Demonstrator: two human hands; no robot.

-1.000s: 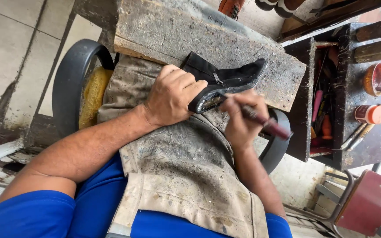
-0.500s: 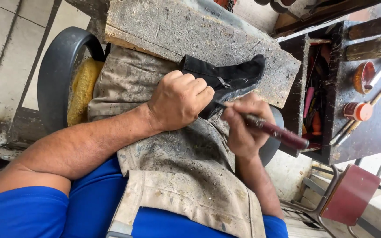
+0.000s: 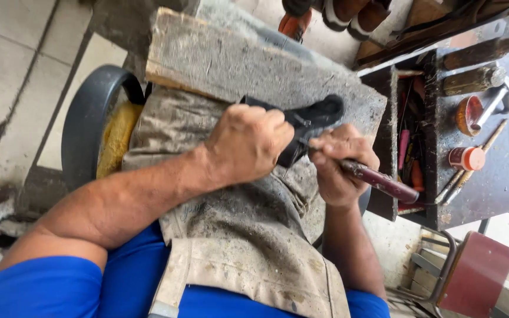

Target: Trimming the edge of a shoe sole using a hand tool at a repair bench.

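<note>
Grey worn wooden board (image 3: 248, 70) across the lap, over a stained canvas apron (image 3: 237, 235). Black shoe (image 3: 310, 121) lies on the board's near right edge, matte, dark, toe pointing right. Left hand (image 3: 248, 144) closed over its heel end. Right hand (image 3: 340, 165) grips a maroon-handled tool (image 3: 378, 181), tip at the shoe

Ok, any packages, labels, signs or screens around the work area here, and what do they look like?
No signs or screens show.
Small pot: on the dark bench at right, round, red with a pale top; any label is too small to tell.
Open tin: above the pot, round, orange-brown inside.
Bottle: lying at the bench top, cylindrical, brownish with a metal cap.
</note>
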